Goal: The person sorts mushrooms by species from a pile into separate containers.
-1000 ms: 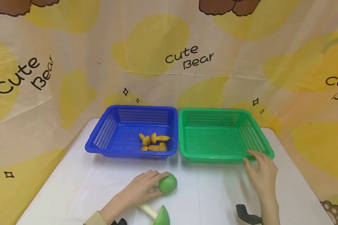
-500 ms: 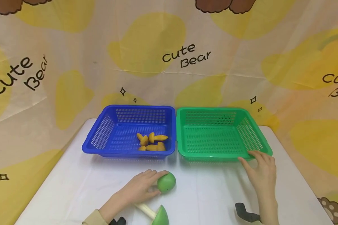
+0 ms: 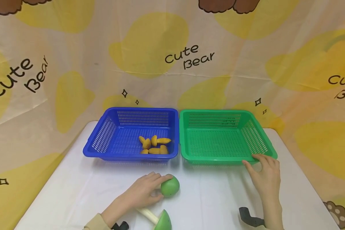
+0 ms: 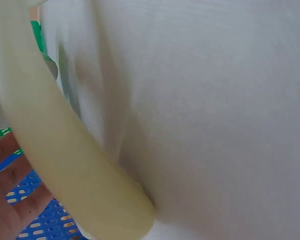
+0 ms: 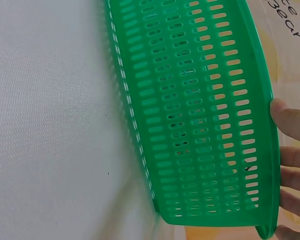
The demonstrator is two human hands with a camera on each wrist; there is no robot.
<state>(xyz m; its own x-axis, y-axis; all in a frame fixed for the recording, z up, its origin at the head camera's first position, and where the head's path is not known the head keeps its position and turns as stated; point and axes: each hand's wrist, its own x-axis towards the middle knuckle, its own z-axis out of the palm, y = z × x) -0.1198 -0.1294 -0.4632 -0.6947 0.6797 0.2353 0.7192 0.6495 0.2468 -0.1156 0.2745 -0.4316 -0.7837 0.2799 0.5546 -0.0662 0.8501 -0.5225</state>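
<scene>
My left hand (image 3: 145,192) grips the round green cap of a toy mushroom (image 3: 170,186), index finger on top and thumb at its lower side. Just below that hand lies a second mushroom (image 3: 164,221) with a green half-dome cap. A thick pale stem (image 4: 65,135) fills the foreground of the left wrist view, partly covering the fingers (image 4: 10,172). At the front right corner of a green perforated basket (image 3: 215,160), my right hand (image 3: 266,174) holds the rim. The right wrist view has the thumb (image 5: 290,120) at the rim and the other fingertips along it.
Left of the green basket, touching it, stands a blue basket (image 3: 132,156) with several small brownish-yellow mushrooms (image 3: 154,150) inside. Dark curved pieces (image 3: 250,218) show beside both wrists. A printed cloth (image 3: 149,44) hangs behind the white table (image 3: 207,195).
The head view has shifted slightly. My right thumb has moved a little left along the basket rim. The left hand stays on the green mushroom.
</scene>
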